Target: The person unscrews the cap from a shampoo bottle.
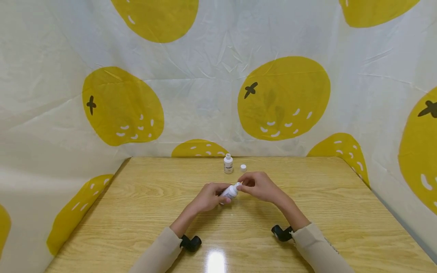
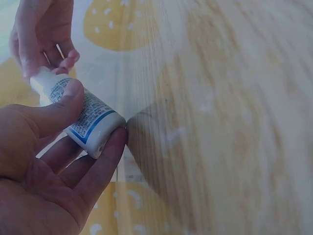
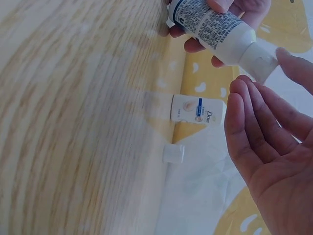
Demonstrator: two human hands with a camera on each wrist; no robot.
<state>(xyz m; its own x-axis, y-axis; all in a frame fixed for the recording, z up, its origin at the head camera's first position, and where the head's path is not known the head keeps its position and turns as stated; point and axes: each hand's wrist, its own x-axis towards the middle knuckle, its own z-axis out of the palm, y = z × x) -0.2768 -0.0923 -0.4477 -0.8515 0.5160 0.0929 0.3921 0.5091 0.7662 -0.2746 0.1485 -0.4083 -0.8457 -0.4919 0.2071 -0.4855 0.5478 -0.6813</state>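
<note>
A small white bottle (image 1: 228, 193) with printed text and a blue stripe is tilted above the middle of the table. My left hand (image 1: 207, 198) holds it around the body, its thumb lying across the label (image 2: 95, 115) in the left wrist view. At the bottle's upper end, the thumb and fingers of my right hand (image 1: 262, 186) pinch the white cap (image 3: 258, 62). Cap and bottle are together, pointing up and to the right in the head view.
Farther back, a second white bottle (image 1: 228, 165), marked Dove in the right wrist view, stands upright with its neck bare. A loose white cap (image 1: 243, 167) lies to its right. The wooden table (image 1: 136, 212) ends at a fruit-print curtain (image 1: 211, 106) behind and at both sides.
</note>
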